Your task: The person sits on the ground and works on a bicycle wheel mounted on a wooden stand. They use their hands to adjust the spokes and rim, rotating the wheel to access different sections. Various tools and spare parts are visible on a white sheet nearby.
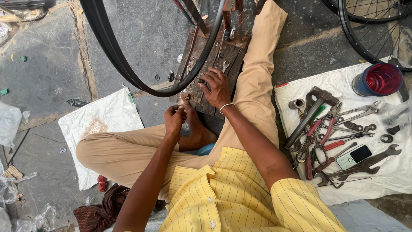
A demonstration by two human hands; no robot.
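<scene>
I sit on the stone floor with a bicycle wheel rim [124, 68] standing in front of me over a worn wooden board [214, 60]. My right hand [216, 88] reaches onto the board, fingers curled around small metal parts beside a small spanner [225, 65]. My left hand [175, 119] is held nearer me, by my bare foot [195, 129], pinching a tiny metal piece between fingertips. A small rusty ring [188, 97] lies just above that hand.
A white cloth [343, 86] at my right carries a hammer [307, 116], pliers, several spanners, a small phone [354, 156] and a blue and red cup [378, 80]. Another wheel [369, 30] stands at top right. A white sack [103, 120] lies at left.
</scene>
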